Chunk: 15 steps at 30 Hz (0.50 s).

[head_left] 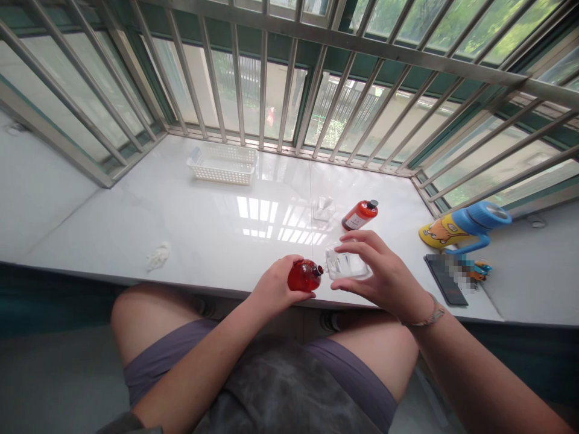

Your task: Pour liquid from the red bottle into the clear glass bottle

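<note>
Where window bars (263, 78) rise, white marble (136, 205) gleams.

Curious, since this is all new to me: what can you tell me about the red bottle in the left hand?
Glossy and rounded, the red bottle has a short, dark neck end; glass or plastic, I cannot tell. It lies on its side in the left hand, neck pointing right, almost at a clear container; whether they touch is unclear.
</note>
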{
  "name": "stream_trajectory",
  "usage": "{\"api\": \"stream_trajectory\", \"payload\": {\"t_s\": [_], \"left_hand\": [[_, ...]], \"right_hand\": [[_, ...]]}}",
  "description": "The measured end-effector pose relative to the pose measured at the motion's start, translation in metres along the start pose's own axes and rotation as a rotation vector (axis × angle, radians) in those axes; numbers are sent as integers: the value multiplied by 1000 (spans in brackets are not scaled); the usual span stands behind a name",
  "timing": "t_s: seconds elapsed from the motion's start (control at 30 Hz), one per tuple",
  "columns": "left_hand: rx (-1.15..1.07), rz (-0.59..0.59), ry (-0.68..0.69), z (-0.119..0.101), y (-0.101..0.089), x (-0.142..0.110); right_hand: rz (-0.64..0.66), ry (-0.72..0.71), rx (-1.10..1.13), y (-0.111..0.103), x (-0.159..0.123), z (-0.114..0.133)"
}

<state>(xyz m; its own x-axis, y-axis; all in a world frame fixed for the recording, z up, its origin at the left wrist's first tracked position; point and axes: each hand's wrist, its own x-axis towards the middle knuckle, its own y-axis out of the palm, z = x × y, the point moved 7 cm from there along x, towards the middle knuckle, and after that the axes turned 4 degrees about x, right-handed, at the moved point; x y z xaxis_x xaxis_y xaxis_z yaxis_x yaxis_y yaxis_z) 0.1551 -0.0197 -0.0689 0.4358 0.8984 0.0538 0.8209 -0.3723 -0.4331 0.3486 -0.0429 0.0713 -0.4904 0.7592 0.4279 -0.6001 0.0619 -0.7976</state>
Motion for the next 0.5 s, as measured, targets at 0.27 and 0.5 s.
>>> {"api": "stream_trajectory", "payload": {"t_s": [0.27,0.5], "left_hand": [[-14,7,10,-2,-1,0],[-12,7,18,-2,-1,1]], "right_hand": [[11,-2,6,1,1,1],[11,-13,12,-1,4,4]]}}
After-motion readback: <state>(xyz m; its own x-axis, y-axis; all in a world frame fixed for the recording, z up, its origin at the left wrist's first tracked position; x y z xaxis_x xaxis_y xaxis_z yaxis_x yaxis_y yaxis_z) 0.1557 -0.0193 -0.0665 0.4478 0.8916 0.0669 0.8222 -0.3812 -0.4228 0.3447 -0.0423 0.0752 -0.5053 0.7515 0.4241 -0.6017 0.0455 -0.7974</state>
